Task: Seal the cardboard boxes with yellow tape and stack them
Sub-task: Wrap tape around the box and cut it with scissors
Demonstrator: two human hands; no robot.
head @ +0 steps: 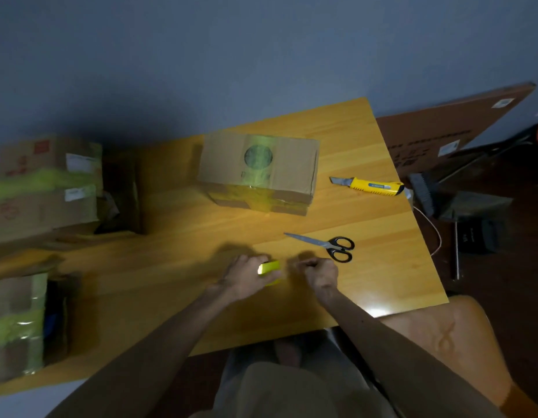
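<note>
Left grip point(246, 276): wrapped round the tape roll point(269, 268), likely steadying it for peeling.
Right grip point(317, 273): fingers curled just beside the roll; whether they pinch a tape end cannot be told.
Box point(261, 164): mid-counter point(201, 236), banded yellow, well apart from both.
Room: scissors point(328, 245) near right; stacked boxes point(44, 188) crowd the left edge.

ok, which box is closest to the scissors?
The box with the round green print, just beyond the scissors. The other boxes sit far off along the left edge of the table.
</note>
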